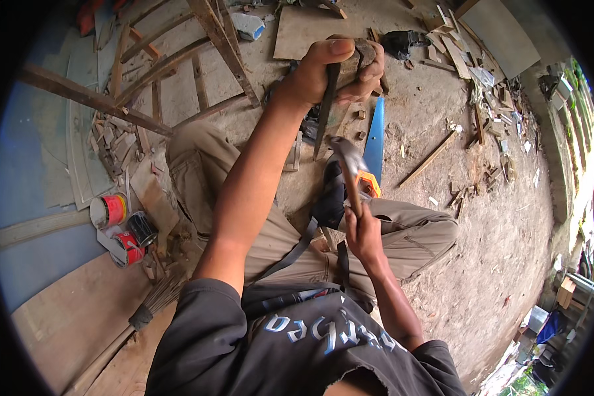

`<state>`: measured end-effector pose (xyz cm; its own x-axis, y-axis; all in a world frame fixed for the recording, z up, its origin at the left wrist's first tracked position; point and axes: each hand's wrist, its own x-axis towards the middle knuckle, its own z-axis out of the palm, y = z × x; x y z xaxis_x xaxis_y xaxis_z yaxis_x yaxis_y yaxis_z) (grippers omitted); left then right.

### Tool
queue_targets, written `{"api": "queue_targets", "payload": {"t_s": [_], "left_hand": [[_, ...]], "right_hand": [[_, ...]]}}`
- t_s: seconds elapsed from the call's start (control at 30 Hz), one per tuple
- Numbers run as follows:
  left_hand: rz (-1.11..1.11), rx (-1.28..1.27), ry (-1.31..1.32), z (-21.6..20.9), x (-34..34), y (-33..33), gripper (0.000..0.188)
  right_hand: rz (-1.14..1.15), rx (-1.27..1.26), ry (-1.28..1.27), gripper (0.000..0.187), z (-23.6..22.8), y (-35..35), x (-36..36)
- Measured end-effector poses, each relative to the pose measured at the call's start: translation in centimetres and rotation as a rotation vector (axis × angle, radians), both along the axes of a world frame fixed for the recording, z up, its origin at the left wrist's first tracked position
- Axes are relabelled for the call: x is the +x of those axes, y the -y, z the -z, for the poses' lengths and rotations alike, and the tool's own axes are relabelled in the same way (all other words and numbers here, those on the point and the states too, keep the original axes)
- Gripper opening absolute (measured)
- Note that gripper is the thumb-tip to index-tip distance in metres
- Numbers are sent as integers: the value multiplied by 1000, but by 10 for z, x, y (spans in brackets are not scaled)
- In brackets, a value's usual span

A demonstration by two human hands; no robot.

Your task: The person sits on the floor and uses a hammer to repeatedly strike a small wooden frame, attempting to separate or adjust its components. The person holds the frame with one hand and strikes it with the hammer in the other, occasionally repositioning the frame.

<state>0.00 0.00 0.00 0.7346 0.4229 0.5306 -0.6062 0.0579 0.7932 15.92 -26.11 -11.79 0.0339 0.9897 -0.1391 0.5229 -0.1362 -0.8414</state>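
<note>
My left hand point(343, 69) is raised at arm's length, thumb and fingers closed round a narrow, dark wooden piece point(326, 112) that hangs down from the grip. Its top end is partly covered by the fingers. Lower and nearer to me, my right hand point(364, 236) is wrapped round the wooden handle of a hammer point(352, 178). The blurred hammer head lies near the lower end of the wooden piece; whether they touch I cannot tell. Just beyond the hammer, a handsaw point(374, 142) with a blue blade and orange handle rests by my right leg.
A wooden frame with rungs point(158, 66) stands at the far left. Paint cans point(127, 247) and a stick broom point(158, 294) lie at my left. Wood offcuts point(455, 56) litter the concrete floor at far right, with a long thin stick point(430, 158) nearer.
</note>
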Motion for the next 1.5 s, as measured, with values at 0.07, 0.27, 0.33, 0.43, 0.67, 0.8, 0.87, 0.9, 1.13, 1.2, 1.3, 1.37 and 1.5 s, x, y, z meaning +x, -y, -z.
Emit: {"api": "queue_targets", "payload": {"t_s": [0.07, 0.27, 0.33, 0.43, 0.67, 0.8, 0.87, 0.9, 1.13, 1.2, 1.3, 1.37, 1.5], "left_hand": [[-156, -45, 18, 1, -2, -1, 59], [-341, -80, 24, 1, -17, -13, 56], [-322, -144, 60, 6, -21, -16, 56], [-349, -157, 48, 7, -17, -17, 55], [-433, -79, -30, 1, -17, -15, 54], [-413, -180, 60, 5, -20, -16, 54], [-408, -200, 72, 9, -21, -15, 53], [-411, -187, 60, 9, -18, -15, 53], [-525, -60, -107, -9, -1, -3, 59], [-503, -68, -32, -5, -3, -6, 55], [-571, -65, -95, -8, -11, -4, 58], [-587, -69, -91, -7, -19, -9, 57], [-577, -68, -83, -4, -22, -11, 56]], "right_hand": [[55, -166, 58, 33, 10, 4, 0], [328, -211, -519, 39, 16, 17, 10], [326, -221, -586, 39, -5, 8, 9], [255, -66, -634, 37, -9, -6, -1], [103, -141, -142, 38, 22, -4, -10], [226, -114, -366, 41, 8, 0, -1], [251, -37, -523, 40, -16, -5, -1], [236, 24, -558, 37, -29, -10, -1], [58, 42, -252, 31, -11, -21, -9], [25, -93, -89, 31, 5, -8, -7], [59, -125, -65, 37, 1, 10, -3], [98, -154, -80, 38, -9, 12, 0], [123, 97, -163, 34, -28, 1, 2]]}}
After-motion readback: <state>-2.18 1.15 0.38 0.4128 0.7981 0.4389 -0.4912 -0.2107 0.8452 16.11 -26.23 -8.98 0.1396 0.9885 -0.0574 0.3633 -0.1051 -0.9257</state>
